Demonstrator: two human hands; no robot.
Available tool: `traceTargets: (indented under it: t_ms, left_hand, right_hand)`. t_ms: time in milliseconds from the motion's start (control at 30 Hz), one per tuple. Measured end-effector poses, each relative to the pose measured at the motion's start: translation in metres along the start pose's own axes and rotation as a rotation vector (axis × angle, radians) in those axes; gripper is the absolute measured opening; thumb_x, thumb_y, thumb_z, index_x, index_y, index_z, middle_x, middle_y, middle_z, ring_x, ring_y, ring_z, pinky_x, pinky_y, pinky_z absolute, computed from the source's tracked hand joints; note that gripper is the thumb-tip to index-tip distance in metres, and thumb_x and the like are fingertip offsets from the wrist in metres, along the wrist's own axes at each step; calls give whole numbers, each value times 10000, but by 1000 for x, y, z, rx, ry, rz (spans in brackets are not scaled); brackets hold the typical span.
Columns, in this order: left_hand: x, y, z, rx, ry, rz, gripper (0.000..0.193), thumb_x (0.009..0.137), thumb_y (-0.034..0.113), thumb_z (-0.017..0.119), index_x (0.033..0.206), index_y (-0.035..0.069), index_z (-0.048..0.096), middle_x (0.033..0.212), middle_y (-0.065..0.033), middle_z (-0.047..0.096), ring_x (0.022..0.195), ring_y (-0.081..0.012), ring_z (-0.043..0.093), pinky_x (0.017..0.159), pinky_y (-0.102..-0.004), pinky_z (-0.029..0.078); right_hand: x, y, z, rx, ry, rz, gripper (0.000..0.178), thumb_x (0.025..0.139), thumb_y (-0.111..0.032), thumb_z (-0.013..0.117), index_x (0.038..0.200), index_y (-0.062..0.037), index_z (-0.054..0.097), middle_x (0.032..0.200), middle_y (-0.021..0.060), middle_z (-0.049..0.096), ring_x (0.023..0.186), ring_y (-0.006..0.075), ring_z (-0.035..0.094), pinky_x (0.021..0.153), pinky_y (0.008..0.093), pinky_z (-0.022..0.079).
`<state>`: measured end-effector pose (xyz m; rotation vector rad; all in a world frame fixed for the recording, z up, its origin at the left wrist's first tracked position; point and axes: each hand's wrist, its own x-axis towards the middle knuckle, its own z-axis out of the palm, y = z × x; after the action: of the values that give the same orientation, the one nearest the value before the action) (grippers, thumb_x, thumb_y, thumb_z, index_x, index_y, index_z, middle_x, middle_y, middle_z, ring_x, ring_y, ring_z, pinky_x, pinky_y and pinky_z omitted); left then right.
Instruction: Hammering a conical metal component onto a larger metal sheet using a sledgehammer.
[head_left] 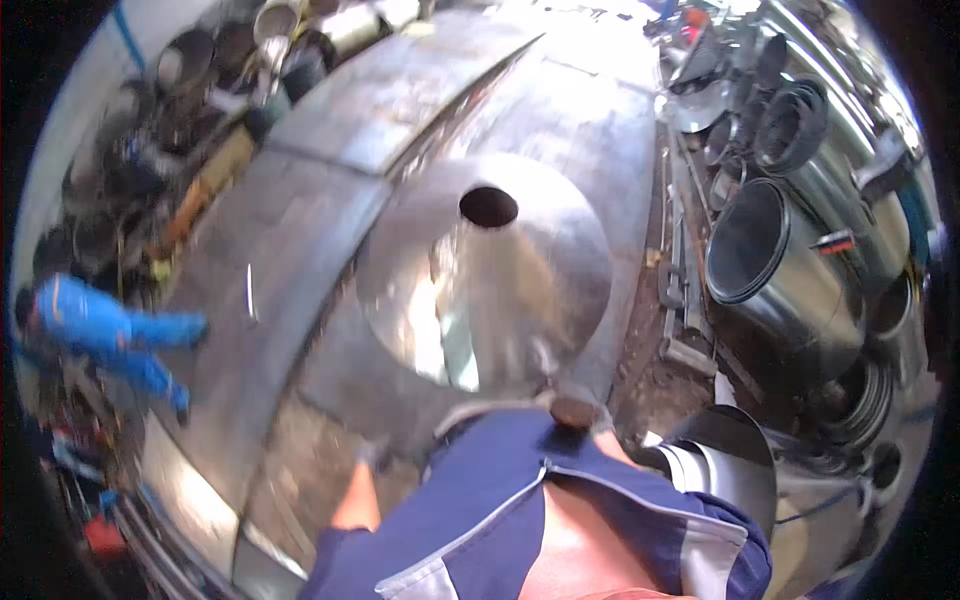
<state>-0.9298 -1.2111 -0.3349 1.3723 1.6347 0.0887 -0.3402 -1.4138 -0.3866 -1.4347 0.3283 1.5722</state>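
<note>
A large shiny sheet-metal cone [490,285] with a round dark opening at its top stands on the metal plates in front of me. My left hand [370,453], small and blurred in what looks like a grey glove, hangs low beside my body, left of the cone's near edge. Its fingers cannot be made out. My right forearm [613,447] shows only in part past my blue jacket. A dark brown rounded thing [575,412] is at its end, close to the cone's near rim; whether my right hand holds it is hidden.
Large steel floor plates [260,230] have a dark gap between them. At left a person in blue overalls [100,325] bends over. Rolled sheet metal [775,270] and a bent sheet [725,465] stand at right. Scrap and drums [185,60] line the far left wall.
</note>
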Motion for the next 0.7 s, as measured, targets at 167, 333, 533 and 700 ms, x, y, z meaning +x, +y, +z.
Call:
traceTargets:
  t_ms: [167, 333, 533, 700]
  left_hand:
    - [27, -17, 19, -309, -118, -379, 539, 935, 512, 605, 1197, 50, 701, 1208, -180, 692, 1129, -353, 638, 1000, -440, 496]
    - [56, 16, 35, -689, -164, -627, 511, 969, 505, 542, 1202, 69, 671, 1164, -168, 683, 1105, -335, 614, 993, -434, 478]
    - [63, 104, 53, -681, -142, -3, 363, 925, 263, 696, 1174, 4, 642, 1063, -131, 691, 879, -205, 629, 721, -378, 532]
    - [22, 161, 71, -405, -42, -120, 441, 932, 262, 726, 1306, 37, 663, 1038, -81, 730, 771, -177, 679, 658, -309, 555]
  right_hand:
    - [12, -12, -12, 62, 12, 12, 256, 850, -307, 708, 906, -57, 702, 863, 134, 732, 756, 360, 658, 786, 485, 554]
    - [40, -29, -26, 96, 8, 26, 257, 849, -304, 712, 911, -55, 704, 869, 138, 733, 764, 359, 659, 790, 484, 553]
    - [66, -35, -58, 139, -16, 28, 259, 847, -300, 717, 917, -51, 707, 876, 142, 735, 772, 359, 660, 795, 483, 551]
    - [90, -39, -87, 179, -19, 50, 260, 846, -296, 721, 922, -48, 709, 882, 145, 737, 779, 358, 661, 800, 482, 550]
